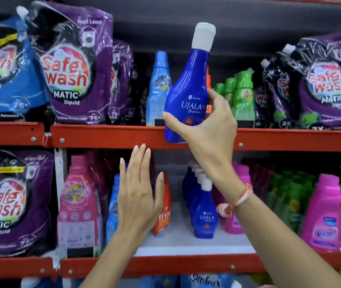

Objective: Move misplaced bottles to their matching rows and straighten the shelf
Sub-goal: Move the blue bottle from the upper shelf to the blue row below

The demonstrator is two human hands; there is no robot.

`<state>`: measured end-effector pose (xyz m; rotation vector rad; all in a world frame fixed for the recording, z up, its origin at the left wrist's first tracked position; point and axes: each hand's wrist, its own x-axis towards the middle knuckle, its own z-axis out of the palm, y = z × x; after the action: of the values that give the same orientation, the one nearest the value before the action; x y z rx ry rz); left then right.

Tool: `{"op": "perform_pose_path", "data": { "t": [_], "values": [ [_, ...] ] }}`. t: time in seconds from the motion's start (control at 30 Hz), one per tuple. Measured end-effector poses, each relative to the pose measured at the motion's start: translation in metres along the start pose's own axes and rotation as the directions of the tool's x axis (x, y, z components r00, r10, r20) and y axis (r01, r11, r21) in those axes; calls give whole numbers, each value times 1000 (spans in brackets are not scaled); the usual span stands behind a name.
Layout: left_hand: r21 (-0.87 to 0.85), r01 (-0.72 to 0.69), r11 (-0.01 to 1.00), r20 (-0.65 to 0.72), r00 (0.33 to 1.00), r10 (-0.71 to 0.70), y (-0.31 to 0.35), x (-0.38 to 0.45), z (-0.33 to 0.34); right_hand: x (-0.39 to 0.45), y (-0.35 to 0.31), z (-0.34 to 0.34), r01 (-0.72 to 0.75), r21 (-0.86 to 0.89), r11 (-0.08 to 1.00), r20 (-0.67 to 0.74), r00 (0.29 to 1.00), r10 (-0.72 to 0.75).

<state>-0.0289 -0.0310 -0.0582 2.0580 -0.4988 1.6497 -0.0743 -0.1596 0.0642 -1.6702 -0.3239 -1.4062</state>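
One dark blue bottle (187,94) with a white cap, held in the air before the red rail of the upper shelf (107,137), tilted slightly with the cap to the right, its base overlapping that rail. Judged rigid moulded plastic, glossy and so somewhat slippery; narrow at the neck, wide at the belly, probably moderate in weight if full. Best taken around the lower body, where the width gives purchase, rather than by the cap. Right hand (209,129) closed around that lower body from the right: thumb across the front near the base, fingers wrapped behind, grip firm and partly closed to the bottle's width. Left hand (138,190) open and flat, fingers together and extended upward, holding nothing, raised in front of the lower shelf (186,242); whether touching the light blue bottles (111,204) behind it cannot be told. Matching row of dark blue bottles (200,202) standing on the lower shelf, just right of an orange bottle (163,213) and left of the pink bottles (323,213). Held bottle judged misplaced on the upper shelf among a light blue bottle (158,88) and green bottles (242,96); destination likely the row below. Bare white shelf in front of that row.
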Motion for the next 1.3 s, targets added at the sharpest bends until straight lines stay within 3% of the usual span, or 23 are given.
{"op": "perform_pose_path", "data": {
  "t": [0.53,0.87,1.1,1.3],
  "values": [
    [140,32,990,338,938,-79,-10,-119,43,-106,101,-68,-141,-51,989,147,978,147],
    [279,-7,960,566,809,-158,-31,-160,54,-141,172,-62,-272,-205,940,273,907,322],
    [301,-46,952,569,810,-141,-38,-166,57,-154,204,-58,-365,-191,911,376,830,411],
    [367,-63,928,614,766,-191,-35,-169,56,-163,218,-55,-416,-207,885,395,792,465]
  ]
}}
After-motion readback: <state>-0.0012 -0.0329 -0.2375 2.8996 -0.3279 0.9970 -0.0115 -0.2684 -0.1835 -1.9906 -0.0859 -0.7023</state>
